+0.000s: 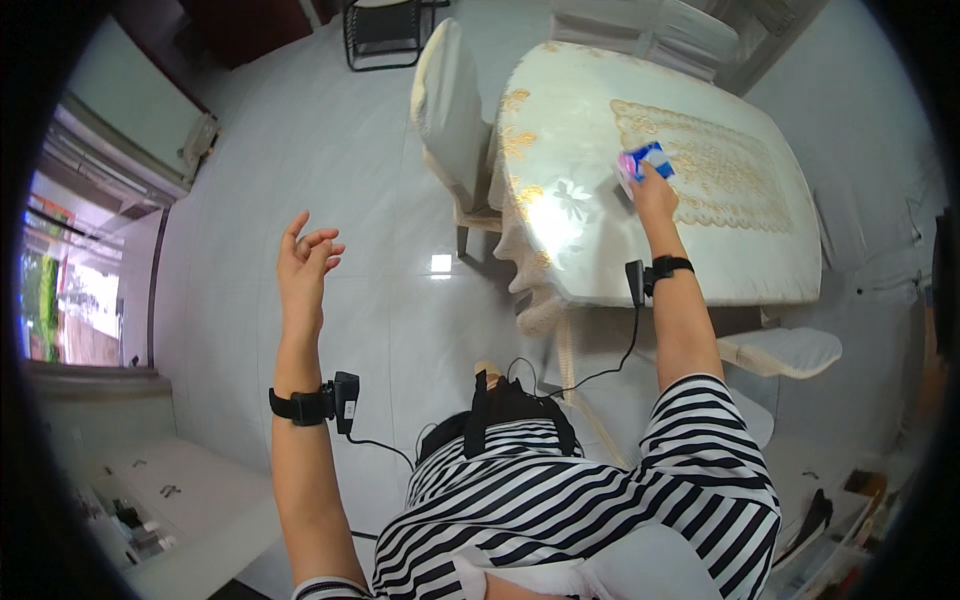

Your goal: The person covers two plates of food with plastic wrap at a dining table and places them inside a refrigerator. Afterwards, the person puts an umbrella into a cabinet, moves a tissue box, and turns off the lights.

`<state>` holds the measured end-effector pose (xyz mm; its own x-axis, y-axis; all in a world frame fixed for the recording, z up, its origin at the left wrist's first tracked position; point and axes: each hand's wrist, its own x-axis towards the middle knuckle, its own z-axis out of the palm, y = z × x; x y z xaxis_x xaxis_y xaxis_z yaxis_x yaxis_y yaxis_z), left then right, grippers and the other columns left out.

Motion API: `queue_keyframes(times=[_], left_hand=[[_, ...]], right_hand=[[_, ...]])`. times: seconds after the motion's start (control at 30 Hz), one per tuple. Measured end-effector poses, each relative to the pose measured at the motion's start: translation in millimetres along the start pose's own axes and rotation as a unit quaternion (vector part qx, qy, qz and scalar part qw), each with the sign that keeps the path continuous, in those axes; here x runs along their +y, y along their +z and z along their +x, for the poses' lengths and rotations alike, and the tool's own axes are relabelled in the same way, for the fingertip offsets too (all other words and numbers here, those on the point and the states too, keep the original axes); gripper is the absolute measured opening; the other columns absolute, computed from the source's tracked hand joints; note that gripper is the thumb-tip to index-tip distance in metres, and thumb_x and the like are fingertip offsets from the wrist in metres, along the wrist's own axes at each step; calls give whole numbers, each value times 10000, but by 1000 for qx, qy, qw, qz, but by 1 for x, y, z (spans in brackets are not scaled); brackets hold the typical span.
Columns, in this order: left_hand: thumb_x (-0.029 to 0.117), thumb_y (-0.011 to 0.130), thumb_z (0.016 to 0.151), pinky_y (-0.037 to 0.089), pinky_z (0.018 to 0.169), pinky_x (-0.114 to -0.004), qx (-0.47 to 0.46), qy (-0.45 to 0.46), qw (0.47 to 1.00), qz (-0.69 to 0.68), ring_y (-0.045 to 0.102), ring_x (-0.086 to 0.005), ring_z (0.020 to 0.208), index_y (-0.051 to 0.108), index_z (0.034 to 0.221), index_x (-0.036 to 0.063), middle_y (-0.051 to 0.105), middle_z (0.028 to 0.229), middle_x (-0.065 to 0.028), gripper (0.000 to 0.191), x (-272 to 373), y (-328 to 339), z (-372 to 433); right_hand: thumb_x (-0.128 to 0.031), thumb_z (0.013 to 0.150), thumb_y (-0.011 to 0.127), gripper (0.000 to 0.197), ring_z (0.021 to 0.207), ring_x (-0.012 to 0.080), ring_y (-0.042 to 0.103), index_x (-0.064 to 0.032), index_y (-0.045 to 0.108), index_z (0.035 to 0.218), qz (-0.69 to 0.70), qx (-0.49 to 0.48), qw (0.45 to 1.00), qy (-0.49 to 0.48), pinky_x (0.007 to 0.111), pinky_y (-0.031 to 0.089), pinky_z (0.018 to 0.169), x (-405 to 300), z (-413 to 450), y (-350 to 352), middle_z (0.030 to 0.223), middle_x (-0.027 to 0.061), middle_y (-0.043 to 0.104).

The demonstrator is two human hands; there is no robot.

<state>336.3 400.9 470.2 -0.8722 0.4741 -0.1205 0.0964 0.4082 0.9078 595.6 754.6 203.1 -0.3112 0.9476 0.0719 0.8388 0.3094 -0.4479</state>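
Note:
My right hand (pixel 655 196) is over the table with its fingers closed on a small blue, white and pink packet (pixel 646 163). Beneath the packet lies a table covered with a pale cloth (pixel 592 259) that has gold flower patterns along its edge and a gold lace-like panel (pixel 720 165) in the middle. Whether the packet touches the cloth is hard to tell. My left hand (pixel 306 259) is raised above the tiled floor, left of the table, its fingers loosely curled and apart, holding nothing. Each wrist wears a black strap with a small cabled device.
A cloth-covered chair (pixel 454 127) stands at the table's left side, and another chair's covered back (pixel 784 352) is near its front right. A black folding chair (pixel 382 34) stands at the far end. At lower left is a pale cabinet (pixel 202 495) near small items.

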Motion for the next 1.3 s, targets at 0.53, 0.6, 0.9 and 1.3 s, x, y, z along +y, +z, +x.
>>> queue_keyframes(times=[0.53,0.6,0.9,1.3], left_hand=[[67,521,801,465,719,-257,238,-24,968,-81,579,-141,804,295,1292,5,583,978,-97,545,-37,-75,-110],[57,514,804,465,713,-252,248,-11,966,-70,582,-143,803,298,1291,-2,587,969,-104,536,-39,-87,-114],[179,589,825,448,698,-230,320,-19,947,-17,558,-106,758,450,1167,-20,582,884,-54,419,-53,-107,-123],[170,553,855,408,656,-217,334,42,942,12,536,-79,712,583,1006,10,587,776,-18,222,-67,-128,-126]], right_hand=[[-130,881,516,148,643,60,493,-22,591,950,554,-121,818,-94,184,392,544,-106,-49,-58,790,14,580],[-81,862,522,236,760,71,506,-35,570,1088,510,-112,840,-150,197,412,595,-109,-47,-64,997,25,578],[-108,837,576,229,710,64,479,-25,580,1050,465,-86,870,-137,204,404,633,-89,-56,-50,927,9,574],[-77,858,526,128,685,38,460,-39,614,943,502,-224,828,-113,170,359,517,-124,-82,-65,803,-16,543]])
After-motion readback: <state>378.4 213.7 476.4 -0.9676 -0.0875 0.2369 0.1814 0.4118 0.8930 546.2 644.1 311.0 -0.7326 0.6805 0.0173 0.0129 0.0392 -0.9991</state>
